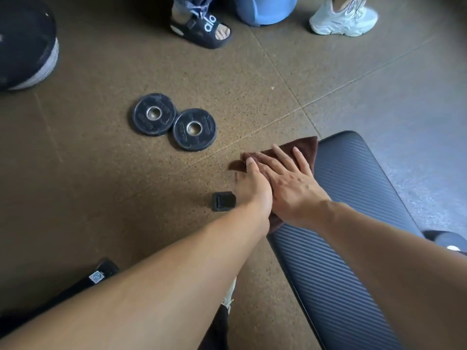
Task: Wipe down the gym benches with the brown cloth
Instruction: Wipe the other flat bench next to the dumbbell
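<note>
The bench pad, the surface (pixel 348 223) being wiped, runs as a long strip from the 5 o'clock corner of the view up to its rounded end at about 1 o'clock. That long axis is what the coming stroke depends on: most of the bare ribbed pad lies back toward 5 o'clock from the hands, with only a short stretch beyond them. The right hand (pixel 290 188) lies flat, fingers straight and spread, pressing the brown cloth (pixel 307 147) onto the pad's left edge near the far end. The left hand (pixel 252 188), just beside it at 9 o'clock, is off the pad's edge; its fingertips touch the cloth's overhanging corner, though I cannot tell whether they pinch it. The right hand is the nearer to the unwiped length. Beyond, at 11 o'clock, two weight plates (pixel 174 122) lie on the floor (pixel 88 160).
</note>
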